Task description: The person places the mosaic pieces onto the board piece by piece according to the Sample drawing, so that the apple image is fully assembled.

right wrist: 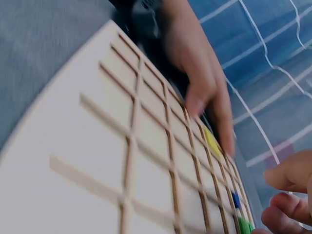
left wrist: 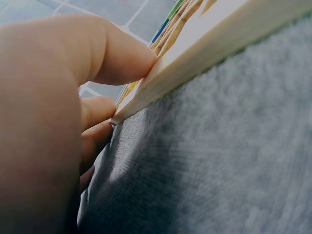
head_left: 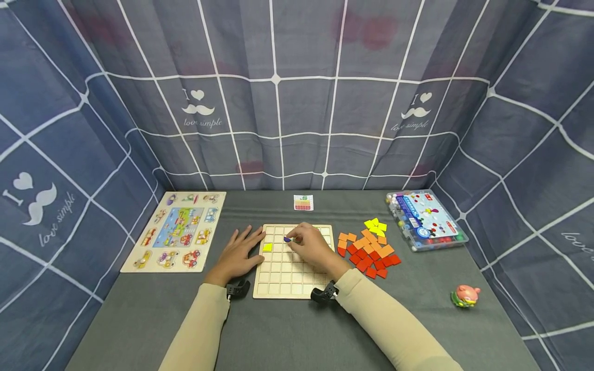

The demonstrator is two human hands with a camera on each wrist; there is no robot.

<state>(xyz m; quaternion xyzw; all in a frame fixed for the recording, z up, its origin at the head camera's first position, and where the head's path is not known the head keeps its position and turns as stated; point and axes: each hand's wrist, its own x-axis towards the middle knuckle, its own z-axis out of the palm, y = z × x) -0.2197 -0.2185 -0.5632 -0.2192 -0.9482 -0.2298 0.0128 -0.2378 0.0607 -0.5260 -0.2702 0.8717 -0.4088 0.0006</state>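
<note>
A pale wooden grid board (head_left: 274, 291) lies on the table with a yellow square tile (head_left: 267, 247) in one cell near its left side. My left hand (head_left: 235, 256) rests at the board's left edge, fingers spread, and its thumb (left wrist: 124, 61) touches the rim. Over the upper middle of the grid, my right hand (head_left: 311, 247) has its fingertips drawn together at a small blue piece (head_left: 286, 239). In the right wrist view, green (right wrist: 244, 225) shows beside the blue, partly behind the fingers. The right palm hides several cells.
Right of the board lie loose orange tiles (head_left: 366, 242), red tiles (head_left: 364, 264) and yellow tiles (head_left: 375, 225). A clear case of beads (head_left: 427, 220) and a pig figurine (head_left: 465, 296) stand farther right. Left is a picture puzzle board (head_left: 174, 232); a small printed card (head_left: 303, 202) lies behind.
</note>
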